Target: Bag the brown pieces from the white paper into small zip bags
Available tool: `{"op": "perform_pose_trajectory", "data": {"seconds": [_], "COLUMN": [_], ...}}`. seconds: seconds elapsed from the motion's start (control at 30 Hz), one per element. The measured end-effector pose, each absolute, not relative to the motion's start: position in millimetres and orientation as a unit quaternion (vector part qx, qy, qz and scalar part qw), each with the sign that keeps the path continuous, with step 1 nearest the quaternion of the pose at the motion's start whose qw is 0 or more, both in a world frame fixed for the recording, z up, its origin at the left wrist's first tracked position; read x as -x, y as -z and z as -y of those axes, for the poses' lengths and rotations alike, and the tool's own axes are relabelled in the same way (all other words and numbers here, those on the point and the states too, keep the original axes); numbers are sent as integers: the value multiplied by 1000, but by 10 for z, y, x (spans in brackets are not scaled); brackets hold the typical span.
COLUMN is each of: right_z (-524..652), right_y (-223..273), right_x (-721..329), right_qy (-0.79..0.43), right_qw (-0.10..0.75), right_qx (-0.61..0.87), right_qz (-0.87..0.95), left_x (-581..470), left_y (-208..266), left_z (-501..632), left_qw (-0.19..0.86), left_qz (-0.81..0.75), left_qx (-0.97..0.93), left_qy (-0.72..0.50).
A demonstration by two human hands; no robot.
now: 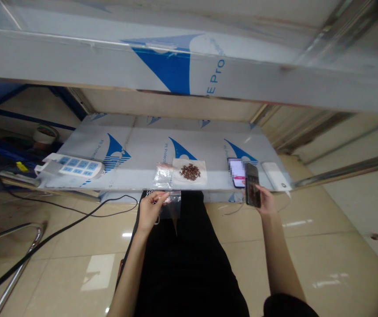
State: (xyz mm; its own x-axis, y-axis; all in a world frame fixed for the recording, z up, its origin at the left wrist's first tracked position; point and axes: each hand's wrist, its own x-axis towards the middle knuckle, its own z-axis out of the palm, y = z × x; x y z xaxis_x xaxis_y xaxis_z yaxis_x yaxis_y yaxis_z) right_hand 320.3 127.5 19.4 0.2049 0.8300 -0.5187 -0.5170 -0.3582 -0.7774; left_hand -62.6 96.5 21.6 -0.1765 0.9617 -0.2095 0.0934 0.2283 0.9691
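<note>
Just in front of the shelf edge, my left hand [151, 211] pinches the top of a small clear zip bag [174, 206], which hangs over my lap. My right hand [266, 200] grips a dark phone [252, 185], held tilted at the shelf's front edge. Beside it a second phone [237, 171] lies with its screen lit, partly blurred out. A heap of small brown capsule-shaped pieces [190, 172] rests on a white paper square [202, 178] in the middle. More clear plastic bags [163, 175] lie just left of the paper.
A white power bank [274, 175] with a cable sits at the shelf's right end. At the left is a white power strip [82, 167] with blue sockets. Its black cable [76, 215] hangs towards the floor. An upper shelf [93, 59] overhangs this one.
</note>
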Motion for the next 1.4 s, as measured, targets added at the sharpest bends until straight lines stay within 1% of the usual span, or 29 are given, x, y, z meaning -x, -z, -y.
{"op": "perform_pose_trajectory", "data": {"seconds": [0.13,0.27,0.37,0.53,0.67,1.03,1.1,1.2,1.3,1.4], "right_z": [-1294,-1307,-1302,-1245,-1218,-1323,-1321,-1301,-1288,-1299], "right_y": [-184,-181,-188,-205,-210,-189,-193,-204,-204,-198], "right_x": [-3178,-3156,-3165,-3223,-3236,-3119,-3125,-3151,-3182,-3209], "right_qy": [-611,-599,-617,-632,-628,-604,-602,-615,-623,-616], "right_qw": [546,563,542,550,536,535,550,570,566,574], "right_qx": [559,559,561,516,512,577,566,521,497,498], "right_qz": [129,109,111,180,236,126,117,159,213,207], "left_x": [643,634,625,653,679,672,683,692,686,678], "left_y": [-193,-197,-198,-145,-136,-159,-149,-150,-163,-176], "left_z": [-965,-968,-971,-976,-983,-976,-979,-983,-986,-987], "left_qw": [482,496,513,496,486,497,495,492,487,487], "left_qz": [-622,-621,-613,-632,-642,-636,-637,-638,-640,-639], "left_qx": [-423,-407,-389,-371,-368,-373,-376,-379,-381,-385], "left_qy": [-449,-451,-457,-466,-465,-458,-456,-456,-455,-455]}}
